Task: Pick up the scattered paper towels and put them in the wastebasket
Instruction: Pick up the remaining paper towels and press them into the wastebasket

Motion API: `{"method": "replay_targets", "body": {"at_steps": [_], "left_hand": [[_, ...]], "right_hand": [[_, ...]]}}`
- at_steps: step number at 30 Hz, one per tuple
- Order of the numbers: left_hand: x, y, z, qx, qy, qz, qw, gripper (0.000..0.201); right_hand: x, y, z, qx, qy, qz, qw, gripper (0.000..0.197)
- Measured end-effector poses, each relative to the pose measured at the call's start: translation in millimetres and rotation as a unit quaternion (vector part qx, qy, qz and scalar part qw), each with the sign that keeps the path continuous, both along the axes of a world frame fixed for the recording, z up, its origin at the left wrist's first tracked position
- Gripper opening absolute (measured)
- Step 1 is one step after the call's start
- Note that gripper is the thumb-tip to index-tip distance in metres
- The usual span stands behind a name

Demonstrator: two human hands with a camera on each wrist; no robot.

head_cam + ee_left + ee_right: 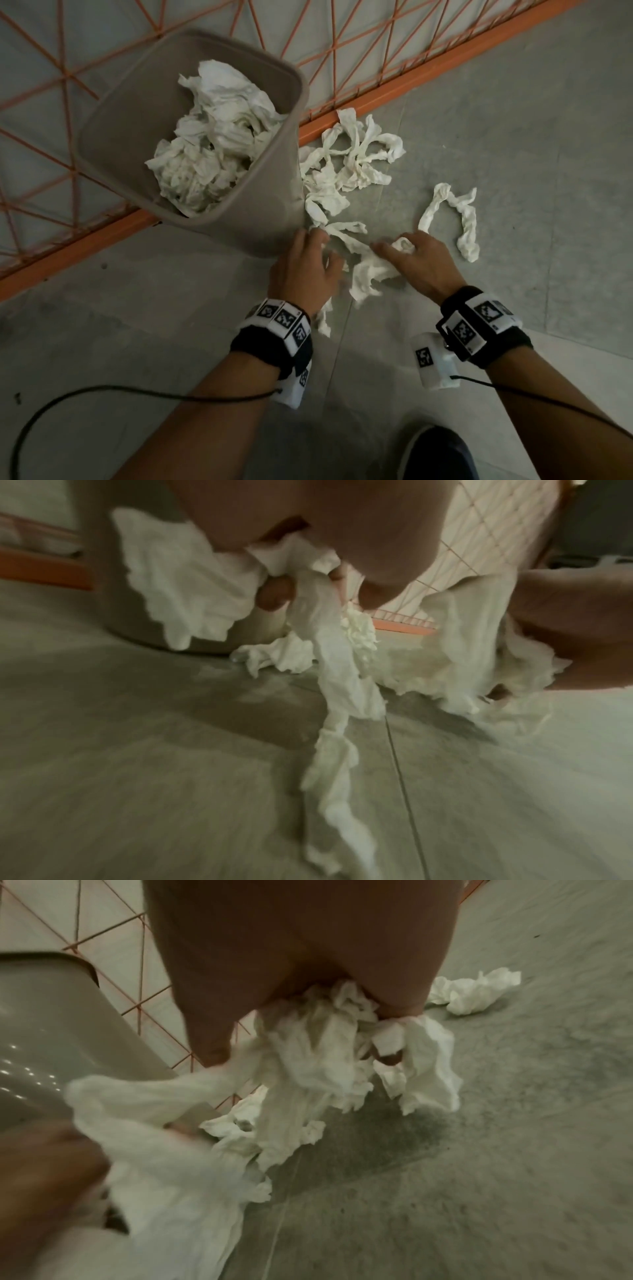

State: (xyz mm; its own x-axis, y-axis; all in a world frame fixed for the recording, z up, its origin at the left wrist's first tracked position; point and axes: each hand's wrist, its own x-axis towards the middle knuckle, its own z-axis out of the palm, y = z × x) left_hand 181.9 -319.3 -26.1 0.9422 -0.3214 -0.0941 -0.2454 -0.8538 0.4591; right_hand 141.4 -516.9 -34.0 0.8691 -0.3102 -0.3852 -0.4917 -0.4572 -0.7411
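Note:
A grey wastebasket (270, 222) stands on the floor against an orange fence, holding several crumpled white paper towels (215, 137). More white paper towels (349, 161) lie scattered on the grey floor to its right. My left hand (308, 263) grips twisted towel strips (329, 642) beside the basket's base; one strip trails down to the floor. My right hand (414, 257) clutches a bunch of towels (318, 1053) just right of the left hand. A long twisted towel (462, 216) lies apart, farther right.
The orange wire fence (342, 109) runs diagonally behind the basket. A black cable (102, 394) trails from the left wrist across the floor. A dark shoe (438, 452) shows at the bottom edge. Grey tiled floor (513, 120) extends to the right.

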Motion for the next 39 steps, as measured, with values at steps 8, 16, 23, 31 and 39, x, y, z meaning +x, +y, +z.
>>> {"method": "replay_targets", "body": {"at_steps": [8, 16, 23, 31, 39], "left_hand": [[27, -15, -35, 0.112, 0.034, -0.068, 0.991, 0.032], [4, -9, -15, 0.024, -0.034, -0.077, 0.996, 0.013], [25, -32, -8, 0.098, -0.010, -0.093, 0.991, 0.033], [5, -24, -23, 0.090, 0.018, -0.129, 0.987, 0.024], [35, -48, 0, 0.073, 0.014, -0.074, 0.994, 0.057]], "right_hand": [[3, -27, -10, -0.142, -0.061, -0.057, 0.986, 0.044], [16, -40, -30, -0.218, 0.048, -0.026, 0.974, 0.040], [2, -21, -31, -0.165, -0.045, -0.037, 0.985, 0.015], [2, -58, -15, -0.179, -0.059, -0.142, 0.972, 0.045], [6, -71, -31, -0.200, 0.029, -0.115, 0.973, 0.033]]}}
